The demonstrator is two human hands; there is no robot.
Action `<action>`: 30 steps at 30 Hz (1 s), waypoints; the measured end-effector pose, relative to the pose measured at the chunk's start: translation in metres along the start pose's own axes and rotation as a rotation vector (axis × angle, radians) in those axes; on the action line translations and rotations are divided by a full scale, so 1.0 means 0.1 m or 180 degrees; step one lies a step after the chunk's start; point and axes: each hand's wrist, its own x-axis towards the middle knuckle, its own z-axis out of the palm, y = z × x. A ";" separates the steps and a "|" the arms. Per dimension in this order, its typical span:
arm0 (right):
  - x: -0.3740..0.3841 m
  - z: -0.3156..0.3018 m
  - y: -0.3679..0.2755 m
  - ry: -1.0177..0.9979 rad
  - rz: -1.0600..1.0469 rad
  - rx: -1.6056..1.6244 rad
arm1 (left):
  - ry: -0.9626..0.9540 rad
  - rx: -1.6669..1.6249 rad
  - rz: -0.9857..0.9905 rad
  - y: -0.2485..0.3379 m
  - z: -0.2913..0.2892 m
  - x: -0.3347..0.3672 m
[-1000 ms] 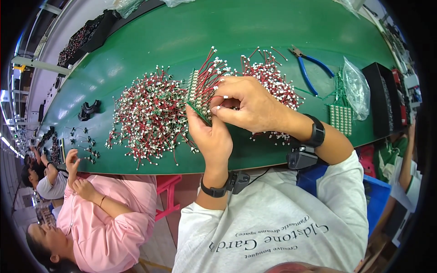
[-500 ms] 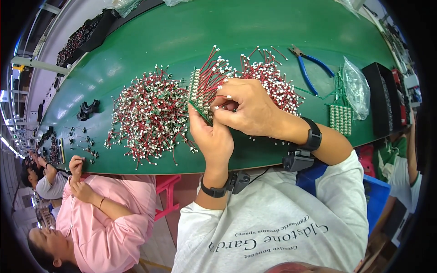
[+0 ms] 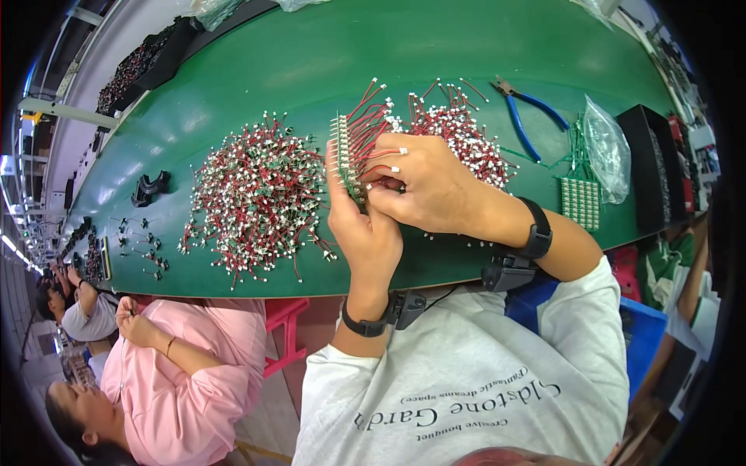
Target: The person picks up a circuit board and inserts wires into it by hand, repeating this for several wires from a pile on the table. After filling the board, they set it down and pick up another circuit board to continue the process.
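Note:
My left hand (image 3: 364,237) is closed around the lower end of a green circuit board panel (image 3: 343,159), held upright above the green table. Rows of small pale parts line the panel, and red wires with white connectors fan out from its right side. At the panel's lower right, my right hand (image 3: 427,179) pinches among the red wires (image 3: 379,168); its fingertips are partly hidden, and a few wires stick out over its knuckles. Left of my hands lies a big heap of red-wired connectors (image 3: 252,198). Another heap of wired connectors (image 3: 458,128) lies behind my right hand.
Blue-handled cutters (image 3: 532,113) lie at the right. Beyond them are a green board panel (image 3: 580,203), a clear plastic bag (image 3: 606,151) and a black box (image 3: 649,167). A black part (image 3: 150,189) sits at left. A person in pink (image 3: 194,365) sits to my left.
The panel has turned so its pale parts face more to the left, and it has shifted slightly right. My right hand stays close to the wires at its lower end.

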 end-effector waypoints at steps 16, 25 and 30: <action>-0.05 0.06 -0.05 0.0067 0.0022 -0.0105 | 0.0068 0.0166 0.0175 -0.04 -0.04 -0.01; -0.01 0.04 -0.01 0.0158 -0.0020 -0.0212 | 0.0125 0.0472 0.0048 0.02 -0.03 -0.05; 0.02 0.05 -0.09 0.0103 -0.0100 0.0016 | 0.0474 -0.0685 -0.0200 -0.08 -0.10 0.02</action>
